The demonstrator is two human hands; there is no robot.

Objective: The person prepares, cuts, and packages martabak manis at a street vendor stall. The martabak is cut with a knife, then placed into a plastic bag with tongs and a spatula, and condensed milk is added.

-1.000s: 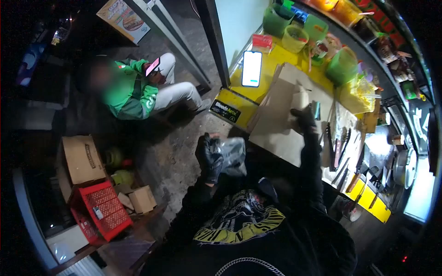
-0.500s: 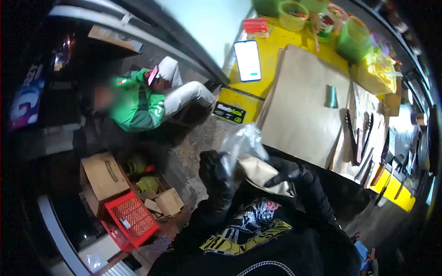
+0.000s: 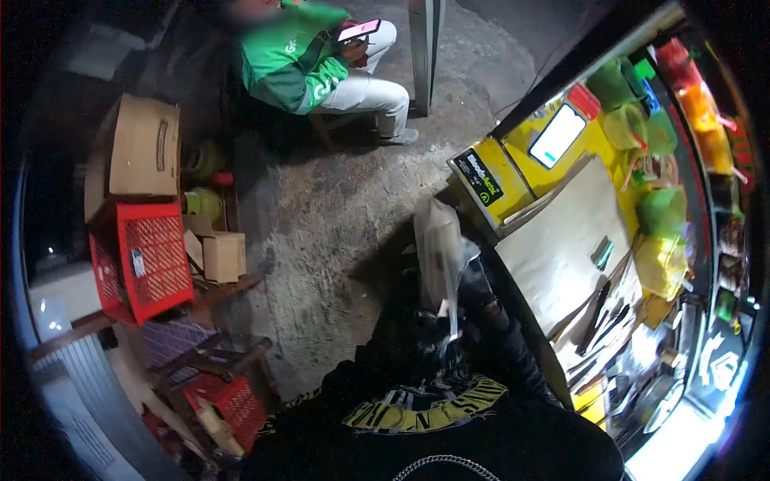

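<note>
A translucent plastic bag [image 3: 438,244] hangs in front of my chest, with a pale brown shape showing dimly through it. My right hand [image 3: 479,287], in a black glove, is closed on the bag's right side, where loose clear plastic lies over the fingers. Close to the bag's lower end is my left hand [image 3: 425,325], also gloved in black and closed at the gathered plastic. Its fingers partly blend into my dark clothing. A narrow twisted strip of the bag trails down between the two hands.
To the right, a yellow table [image 3: 517,172] bears brown paper sheets [image 3: 565,240], a lit phone [image 3: 557,135], tongs [image 3: 595,317] and green tubs [image 3: 662,210]. A seated person in a green jacket [image 3: 277,60] is ahead. Red crates [image 3: 152,252] and cardboard boxes [image 3: 144,148] stand left.
The view has swung to the right. The brown paper packet, earlier in my right hand beside the bag, now shows only as a shape within the plastic. Both hands have drawn together at the bag.
</note>
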